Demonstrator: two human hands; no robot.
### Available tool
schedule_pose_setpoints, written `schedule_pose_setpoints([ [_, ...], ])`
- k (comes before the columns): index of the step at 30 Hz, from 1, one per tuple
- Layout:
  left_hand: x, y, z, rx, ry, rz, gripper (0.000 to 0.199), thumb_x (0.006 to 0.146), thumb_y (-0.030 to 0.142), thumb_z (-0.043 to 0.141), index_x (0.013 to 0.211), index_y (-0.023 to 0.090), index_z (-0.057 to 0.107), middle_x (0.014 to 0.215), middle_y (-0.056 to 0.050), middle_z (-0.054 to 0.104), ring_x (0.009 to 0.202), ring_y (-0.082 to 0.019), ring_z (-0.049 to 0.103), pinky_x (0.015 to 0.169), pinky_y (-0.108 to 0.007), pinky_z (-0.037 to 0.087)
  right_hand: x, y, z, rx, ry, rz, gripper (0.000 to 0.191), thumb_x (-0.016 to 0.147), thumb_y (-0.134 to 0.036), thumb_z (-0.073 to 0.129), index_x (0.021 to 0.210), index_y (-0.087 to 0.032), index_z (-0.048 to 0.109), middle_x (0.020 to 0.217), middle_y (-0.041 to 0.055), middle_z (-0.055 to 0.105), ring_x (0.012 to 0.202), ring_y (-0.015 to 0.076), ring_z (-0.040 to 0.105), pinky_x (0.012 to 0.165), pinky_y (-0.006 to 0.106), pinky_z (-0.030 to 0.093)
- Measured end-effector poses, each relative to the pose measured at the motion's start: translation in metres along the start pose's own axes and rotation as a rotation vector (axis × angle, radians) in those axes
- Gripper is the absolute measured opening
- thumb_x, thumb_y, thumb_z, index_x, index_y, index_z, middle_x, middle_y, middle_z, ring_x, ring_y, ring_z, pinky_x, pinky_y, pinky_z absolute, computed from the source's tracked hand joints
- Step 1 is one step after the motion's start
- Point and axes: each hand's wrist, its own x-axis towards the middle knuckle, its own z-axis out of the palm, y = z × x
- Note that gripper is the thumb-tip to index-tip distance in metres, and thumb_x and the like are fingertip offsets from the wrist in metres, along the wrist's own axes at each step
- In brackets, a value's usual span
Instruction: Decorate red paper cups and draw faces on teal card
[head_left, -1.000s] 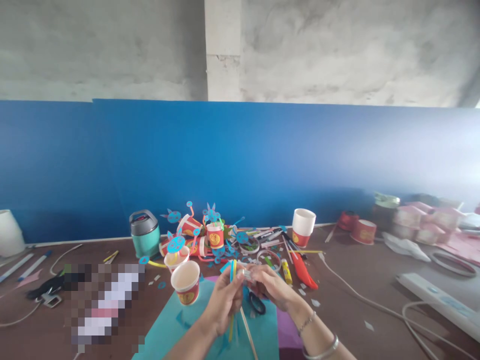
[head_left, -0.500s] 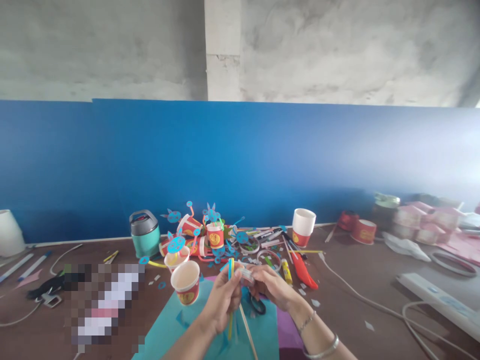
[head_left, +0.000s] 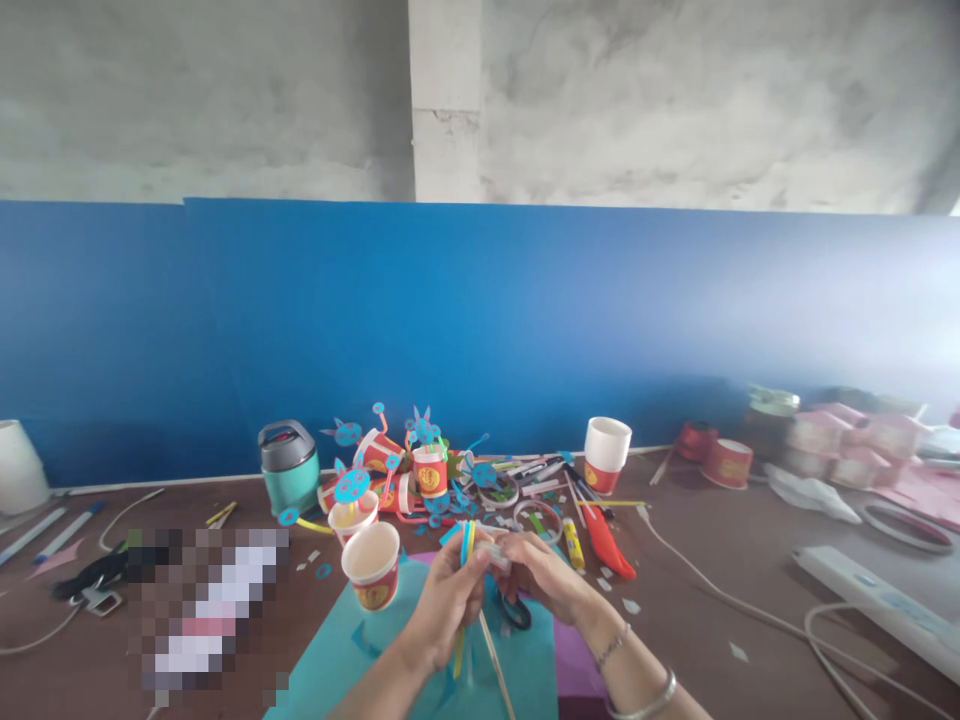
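Observation:
Blue and yellow strips [head_left: 469,543] stand up between the closed fingers of my left hand [head_left: 448,598]. Beside them, my right hand [head_left: 546,580] pinches a small clear piece [head_left: 493,556], which the left fingertips also seem to touch. A thin wooden stick [head_left: 495,665] slants down below the hands. Under them lies a teal sheet [head_left: 330,665] with blue scraps. Dark-handled scissors [head_left: 516,610] rest partly hidden beneath my right hand. Left of the hands stands a paper cup [head_left: 373,567] with a red band.
Behind are cups with blue paper faces [head_left: 430,470], tape rolls and pens. A yellow glue stick [head_left: 574,545], red scissors [head_left: 607,545] and stacked cups [head_left: 607,455] stand or lie to the right. A teal jar [head_left: 290,470] is left, a power strip [head_left: 877,600] far right.
The blue and yellow strips have shifted slightly and now tilt to the right at the top. Both hands stay close together in nearly the same place.

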Motion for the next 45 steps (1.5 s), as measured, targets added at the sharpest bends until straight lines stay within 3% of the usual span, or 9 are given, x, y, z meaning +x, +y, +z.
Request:
schedule_pose_setpoints([
  [6,0.001,-0.001,-0.002,-0.003,-0.021,0.024,0.049,0.062,0.056,0.074,0.088,0.019,0.054,0.046,0.013,0.029,0.039,-0.002,0.014,0.038,-0.02,0.006,-0.001,0.005,-0.003,0.003,0.047,-0.035,0.012,0.068,-0.027,0.055,0.066,-0.017,0.06,0.063,-0.0009,0.059,0.052,0.0113,0.055,0.044,0.021,0.041],
  [16,0.0,0.001,0.0,0.061,-0.017,0.031,0.051,0.061,0.057,0.074,0.088,0.019,0.054,0.045,0.012,0.032,0.037,-0.002,0.016,0.037,-0.02,0.007,-0.003,0.0,-0.003,0.002,0.002,-0.009,0.016,0.065,-0.022,0.048,0.069,-0.017,0.062,0.067,0.0012,0.06,0.058,0.0141,0.058,0.052,0.025,0.044],
  [23,0.001,0.002,0.001,0.008,-0.009,0.017,0.05,0.061,0.055,0.075,0.09,0.02,0.053,0.043,0.014,0.024,0.038,-0.002,0.012,0.037,-0.018,0.008,0.0,-0.003,0.001,-0.029,0.002,-0.082,0.014,0.064,-0.018,0.046,0.057,-0.016,0.058,0.062,-0.0023,0.053,0.044,0.007,0.044,0.041,0.02,0.031],
  [29,0.004,-0.002,-0.004,-0.013,0.013,0.035,0.048,0.063,0.052,0.076,0.09,0.02,0.054,0.045,0.014,0.023,0.04,-0.003,0.012,0.037,-0.018,0.008,-0.002,-0.005,-0.001,0.038,-0.095,-0.051,0.017,0.066,-0.032,0.058,0.069,-0.016,0.064,0.065,0.0002,0.054,0.056,0.0119,0.05,0.05,0.023,0.04],
  [36,0.004,-0.005,-0.006,-0.007,-0.008,0.023,0.043,0.067,0.051,0.073,0.091,0.021,0.055,0.044,0.013,0.023,0.039,-0.003,0.013,0.038,-0.019,0.008,-0.001,0.0,-0.003,0.026,-0.038,-0.014,0.017,0.066,-0.03,0.069,0.072,-0.015,0.065,0.062,-0.0022,0.056,0.052,0.0087,0.05,0.048,0.019,0.038],
  [45,0.007,-0.009,-0.01,-0.032,0.007,0.045,0.045,0.065,0.049,0.076,0.094,0.02,0.059,0.049,0.009,0.043,0.038,-0.003,0.028,0.041,-0.018,0.019,-0.004,-0.003,-0.001,0.061,-0.046,-0.027,0.015,0.065,-0.029,0.067,0.071,-0.015,0.066,0.068,-0.0003,0.059,0.053,0.0088,0.052,0.048,0.02,0.042],
])
